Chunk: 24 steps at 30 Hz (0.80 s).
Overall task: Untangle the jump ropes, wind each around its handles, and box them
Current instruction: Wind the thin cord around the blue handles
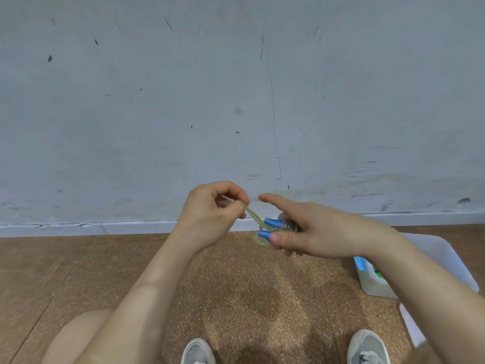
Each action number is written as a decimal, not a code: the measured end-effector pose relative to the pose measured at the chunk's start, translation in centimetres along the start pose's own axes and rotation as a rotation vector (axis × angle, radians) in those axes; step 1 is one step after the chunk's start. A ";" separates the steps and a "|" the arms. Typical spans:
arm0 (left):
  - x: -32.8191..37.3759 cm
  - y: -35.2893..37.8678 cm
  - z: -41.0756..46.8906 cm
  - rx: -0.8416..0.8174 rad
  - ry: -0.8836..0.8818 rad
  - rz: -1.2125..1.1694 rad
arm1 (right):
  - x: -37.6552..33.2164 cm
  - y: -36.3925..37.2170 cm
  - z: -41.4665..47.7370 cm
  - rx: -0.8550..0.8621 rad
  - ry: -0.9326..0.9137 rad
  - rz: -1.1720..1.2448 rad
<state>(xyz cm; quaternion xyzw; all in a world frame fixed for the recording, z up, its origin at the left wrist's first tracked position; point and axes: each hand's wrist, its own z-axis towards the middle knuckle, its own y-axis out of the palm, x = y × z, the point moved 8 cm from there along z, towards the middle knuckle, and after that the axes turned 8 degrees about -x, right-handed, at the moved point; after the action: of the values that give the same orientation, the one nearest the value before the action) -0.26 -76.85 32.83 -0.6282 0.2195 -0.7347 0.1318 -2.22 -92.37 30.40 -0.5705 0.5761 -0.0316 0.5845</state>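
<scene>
Winding is judged to be the step in hand, and close to done. At frame centre the left hand (210, 208) is curled, the free end of a translucent green jump rope (253, 216) pinched between thumb and fingertips. The rope is drawn taut down-right to two blue-capped handles (273, 223), gripped side by side in the right hand (315, 229), whose index finger is held straight. Coils appear to be laid round the handles. The short tail should next be wrapped or tucked under tension. At the right edge, a white box (435, 248) with blue and green items inside is set on the cork floor (236, 271); the bundle belongs there.
</scene>
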 end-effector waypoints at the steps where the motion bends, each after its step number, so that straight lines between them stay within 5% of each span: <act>1: 0.5 0.4 -0.2 -0.035 0.008 -0.010 | 0.0 0.0 0.0 0.035 0.035 -0.179; 4: 3.2 1.3 -0.8 -0.087 0.089 -0.057 | -0.3 0.0 0.1 0.118 0.016 -0.232; 9: 6.9 2.3 -1.3 -0.154 0.144 -0.126 | -0.7 -0.2 -2.2 0.081 -0.071 0.186; 16: 11.3 4.3 -1.8 -0.099 0.152 -0.575 | -2.9 -4.0 -9.4 0.392 -0.181 0.363; 24: 17.6 10.7 -2.8 -0.300 0.304 -0.519 | 1.6 -6.5 -16.7 0.746 -0.158 0.669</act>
<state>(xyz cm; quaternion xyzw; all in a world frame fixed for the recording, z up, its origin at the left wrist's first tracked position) -6.94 -93.98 42.47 -0.5589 0.1749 -0.7885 -0.1879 -9.50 -106.30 39.21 -0.1078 0.6308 -0.0029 0.7684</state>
